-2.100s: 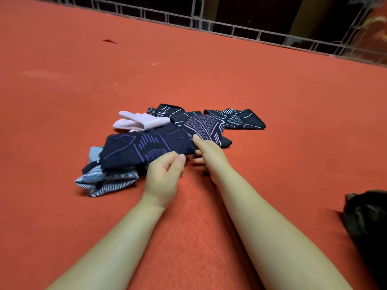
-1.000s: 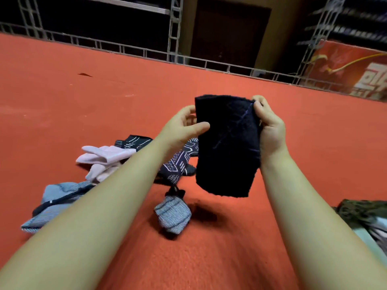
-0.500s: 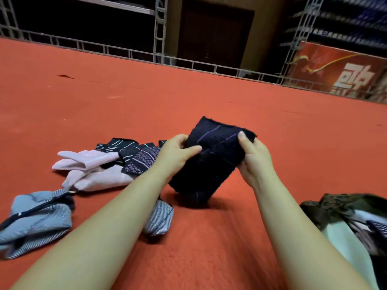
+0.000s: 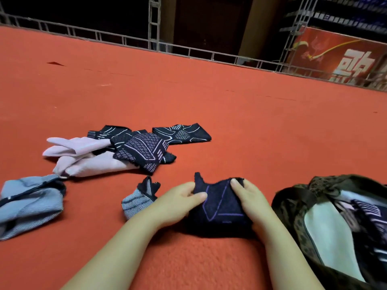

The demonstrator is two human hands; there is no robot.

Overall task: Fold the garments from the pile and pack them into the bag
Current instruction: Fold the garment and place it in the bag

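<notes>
A dark navy garment (image 4: pixel 219 204) with thin purple lines lies folded on the red carpet (image 4: pixel 251 126) directly in front of you, held between both of your hands. Your left hand (image 4: pixel 178 203) curls against its left edge, thumb laid across the top of the cloth; your right hand (image 4: pixel 250 200) grips the right edge, fingers (image 4: pixel 235 183) hooked over the far corner. Just to the right, the patterned bag (image 4: pixel 293 208) sits open on the carpet with folded pieces already inside. To the left, the unfolded pile remains: pale pink pieces (image 4: pixel 83 155), black garments with white line patterns (image 4: pixel 182 132), and blue-grey striped items (image 4: pixel 29 201), one small striped piece (image 4: pixel 136 201) beside your left wrist.
</notes>
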